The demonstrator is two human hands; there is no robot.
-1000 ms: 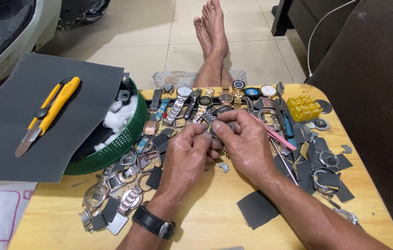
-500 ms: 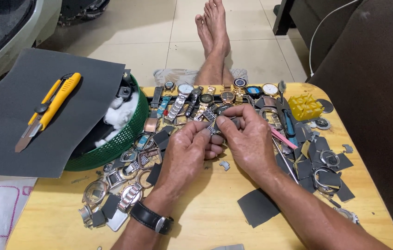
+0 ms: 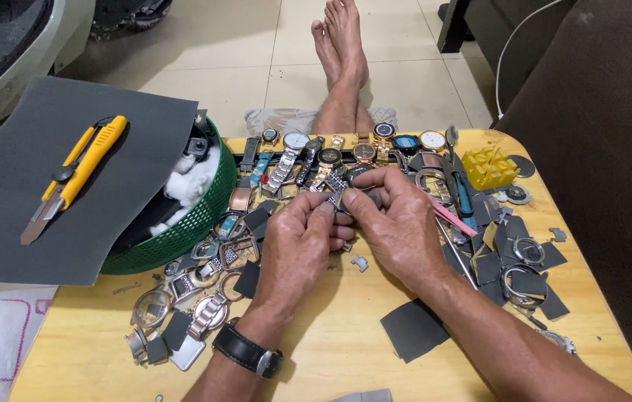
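Over the middle of a small wooden table (image 3: 331, 350), my left hand (image 3: 297, 242) and my right hand (image 3: 394, 223) meet fingertip to fingertip. Between them they pinch a small metal watch part (image 3: 337, 199), mostly hidden by the fingers. A black wristwatch (image 3: 245, 351) is strapped on my left wrist. A row of wristwatches (image 3: 331, 152) lies along the far edge just beyond the hands. Loose watch cases (image 3: 189, 298) lie to the left of my left hand.
A green basket (image 3: 189, 231) at the left holds white cloth and is partly covered by a dark grey sheet (image 3: 70, 186) carrying a yellow utility knife (image 3: 78, 175). Dark grey squares (image 3: 412, 327), rings (image 3: 524, 283), a yellow holder (image 3: 488, 167) and a pink tool (image 3: 453, 217) lie right. My bare feet (image 3: 342, 45) rest on the tiled floor.
Both hands have stayed together over the same spot, with the fingers shifting slightly on the small part. Nothing else on the table has moved.
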